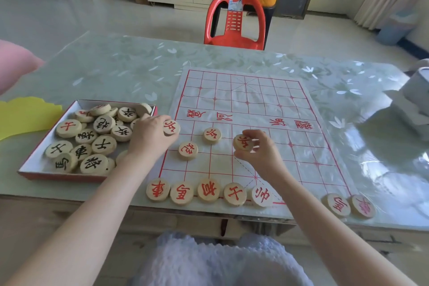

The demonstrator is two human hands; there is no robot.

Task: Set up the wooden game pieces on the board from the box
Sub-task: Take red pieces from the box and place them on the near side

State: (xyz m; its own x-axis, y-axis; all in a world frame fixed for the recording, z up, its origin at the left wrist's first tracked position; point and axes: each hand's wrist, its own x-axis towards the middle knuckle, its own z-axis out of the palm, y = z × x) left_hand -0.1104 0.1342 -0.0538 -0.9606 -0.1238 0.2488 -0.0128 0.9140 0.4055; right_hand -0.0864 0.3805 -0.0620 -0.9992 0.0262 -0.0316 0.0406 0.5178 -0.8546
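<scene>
A white board sheet (253,100) with a red grid lies on the table. The shallow box (37,165) to its left holds several round wooden pieces (104,145) with black and red characters. My left hand (148,134) grips a red-marked piece (171,127) at the board's left edge. My right hand (260,148) pinches another red-marked piece (242,143) over the board's near half. Two red pieces (212,135) (188,150) lie between the hands. A row of red pieces (207,190) lines the near edge, with two more (350,205) at the right corner.
The table (116,69) has a glossy green floral cover. A yellow sheet (23,116) lies left of the box. A grey-white object (415,104) sits at the right edge. A red plastic chair (234,23) stands behind the far side.
</scene>
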